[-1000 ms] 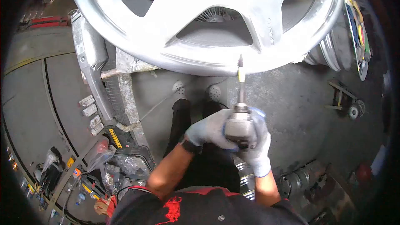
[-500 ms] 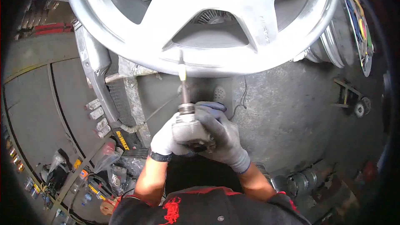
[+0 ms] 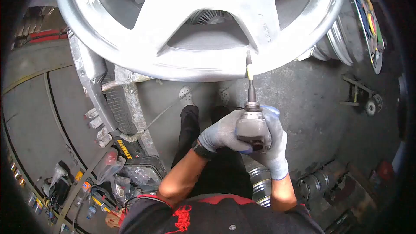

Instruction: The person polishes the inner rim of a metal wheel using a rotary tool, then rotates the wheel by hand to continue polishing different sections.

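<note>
My left hand (image 3: pixel 221 132), in a pale work glove, is closed around the left side of a grey-and-black rotary power tool (image 3: pixel 252 125). On the other side, my gloved right hand (image 3: pixel 274 149) grips the same tool. A dark shank with a yellow band and a slim dark tip (image 3: pixel 249 63) points away from me. That tip overlaps the lower rim of a silver alloy wheel (image 3: pixel 186 65), near the base of its right lower spoke. The wheel fills the top of the view, its spokes brightly lit.
A metal stand (image 3: pixel 89 73) supports things at the left. More wheel rims (image 3: pixel 340 41) lean at the right, near a small wheeled frame (image 3: pixel 366 97). A DeWalt case (image 3: pixel 125 147) and plastic bags lie lower left. A cord (image 3: pixel 162 115) crosses the floor by my feet.
Both hands have carried the power tool to the right along the wheel's lower rim. The view has shifted slightly, and my legs and shoes now show more.
</note>
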A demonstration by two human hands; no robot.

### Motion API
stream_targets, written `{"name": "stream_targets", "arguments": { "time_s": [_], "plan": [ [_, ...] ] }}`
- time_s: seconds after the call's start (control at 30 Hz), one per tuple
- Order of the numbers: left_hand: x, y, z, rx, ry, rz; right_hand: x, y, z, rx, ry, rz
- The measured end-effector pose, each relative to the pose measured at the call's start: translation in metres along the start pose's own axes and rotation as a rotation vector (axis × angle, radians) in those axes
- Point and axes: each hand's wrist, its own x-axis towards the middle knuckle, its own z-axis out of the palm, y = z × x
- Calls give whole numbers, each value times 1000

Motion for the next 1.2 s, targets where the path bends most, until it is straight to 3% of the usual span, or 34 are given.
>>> {"name": "stream_targets", "arguments": {
  "time_s": [0.1, 0.13, 0.17, 0.23, 0.3, 0.33, 0.37, 0.57, 0.63, 0.7, 0.77, 0.83, 0.97, 1.03, 1.07, 1.1, 1.2],
  "plan": [
    [-22, 5, -4, 29, 30, 62, 3, -12, 18, 38, -1, 12],
    [-35, 7, -6, 41, 68, 112, 5, -16, 29, 66, 9, -71],
    [-45, 12, -10, 274, 110, 250, 9, -21, 39, 93, 21, -153],
    [-86, 12, -18, 649, 321, 115, 20, -42, 54, 119, -17, -141],
    [-110, 28, -28, 1092, 135, 262, 31, -44, 74, 226, -38, -192],
    [-102, 57, -4, 944, 326, 49, 35, -48, 79, 228, -32, -191],
    [-109, 47, -11, 523, 321, 220, 38, -52, 81, 284, -55, -190],
    [-78, 44, -4, 851, 187, 416, 30, -32, 60, 308, -146, -91],
    [-51, 45, 12, 768, 212, 381, 25, -21, 44, 284, -2, -175],
    [-26, 19, -4, 597, 21, 276, 13, -2, 27, 248, 17, -140],
    [-8, 17, 12, 51, 100, 8, 10, -2, 7, 191, 46, -97],
    [3, 8, 13, -39, 80, -6, 6, -2, -1, 148, 40, -63],
    [-13, 15, 8, 0, 79, 63, 14, -19, 12, 112, 59, -104],
    [-30, 25, 4, 187, 135, 217, 14, -24, 28, 153, 35, -113],
    [-43, 31, 4, 63, 159, 150, 17, -33, 35, 128, 0, -128],
    [-68, 31, -10, 405, 157, 154, 21, -40, 43, 101, -34, -143],
    [-105, 45, -12, 855, 329, 140, 34, -50, 73, 205, -5, -182]
  ]
}}
